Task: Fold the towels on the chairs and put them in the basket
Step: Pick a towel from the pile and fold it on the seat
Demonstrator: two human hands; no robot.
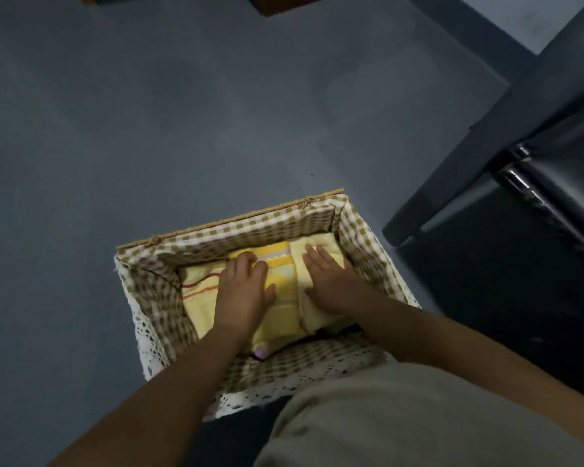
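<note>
While both hands reach into basket (236,227): my right hand (331,281) flat, fingers straight, pressing pale yellow towel (322,243). My left hand (245,288) on striped yellow towel (284,298), fingertips bent at far edge; gripping or pressing, cannot tell. Folded towels side by side, long axes running away from me.

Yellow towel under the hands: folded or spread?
Folded: the yellow towel lies as a compact layered pad inside the basket; left hand and right hand rest on it.
</note>
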